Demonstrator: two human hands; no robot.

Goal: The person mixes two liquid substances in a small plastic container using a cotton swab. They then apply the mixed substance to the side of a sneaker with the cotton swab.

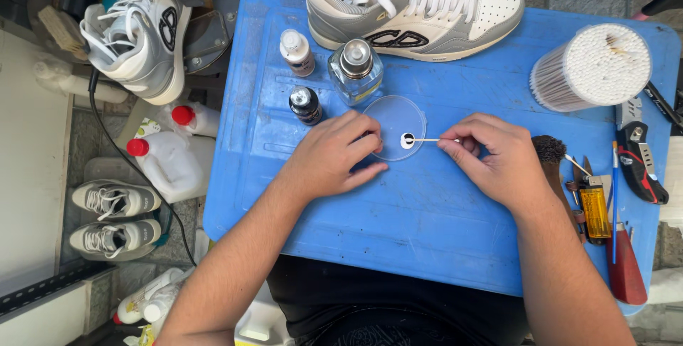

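Blue tabletop (441, 232); grey-white sneaker (420, 8); yellow lighter (595, 211); red-capped bottles (171, 161).
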